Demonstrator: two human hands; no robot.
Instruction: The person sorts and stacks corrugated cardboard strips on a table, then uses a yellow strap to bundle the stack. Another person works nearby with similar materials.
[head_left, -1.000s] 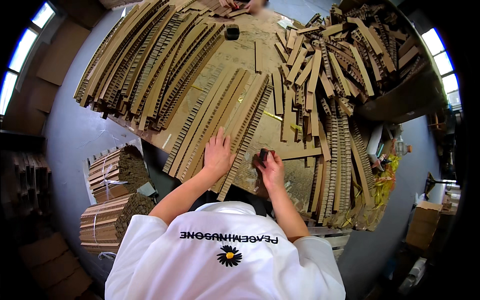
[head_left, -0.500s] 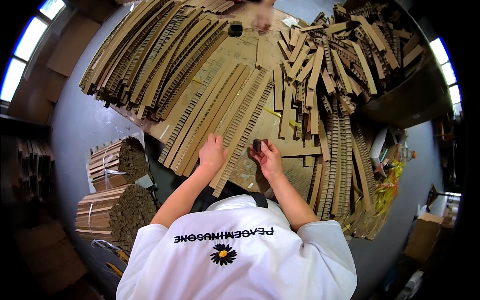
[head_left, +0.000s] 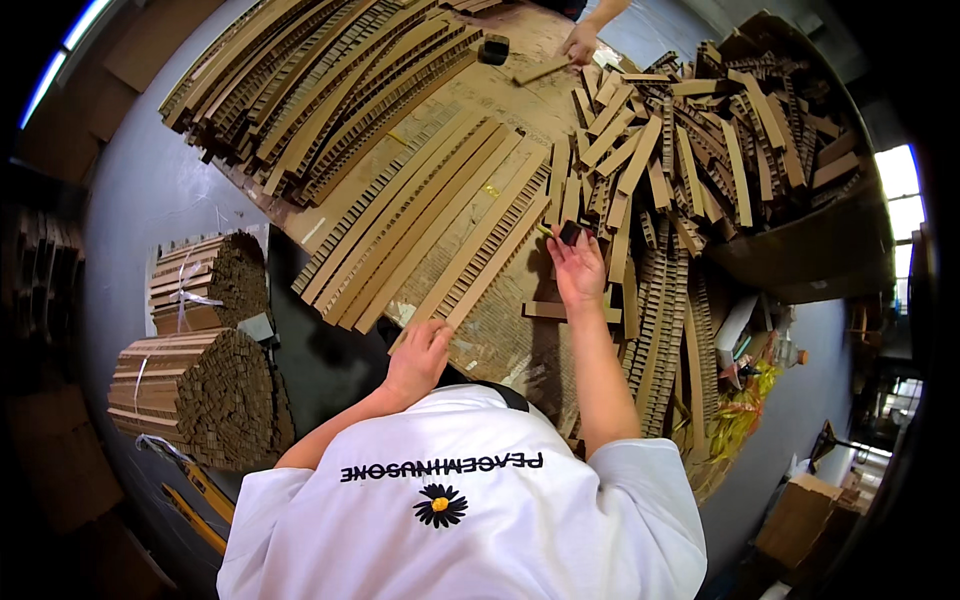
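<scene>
My left hand (head_left: pixel 420 355) is closed on the near end of a long honeycomb cardboard strip (head_left: pixel 485 255), which slants away across the table. Farther off and to the right, my right hand (head_left: pixel 580 275) is turned palm up, its fingertips pinching a small black block (head_left: pixel 570 232). That block sits close to the strip's far part; whether they touch, I cannot tell. Several more long cardboard strips (head_left: pixel 400 225) lie side by side to the left, a gap of bare table between them and mine.
A co-worker's hand (head_left: pixel 580 42) holds a short cardboard strip (head_left: pixel 542 71) at the far edge. A second black block (head_left: pixel 493 49) stands by a stack of long strips (head_left: pixel 330 90). Short pieces (head_left: pixel 700 130) heap up at right. Tied bundles (head_left: pixel 200 395) lie at left.
My left hand has drawn back to the strip's near end, and my right hand has moved away and rightward with the black block. The co-worker's hand, blurred before, now holds a short strip.
</scene>
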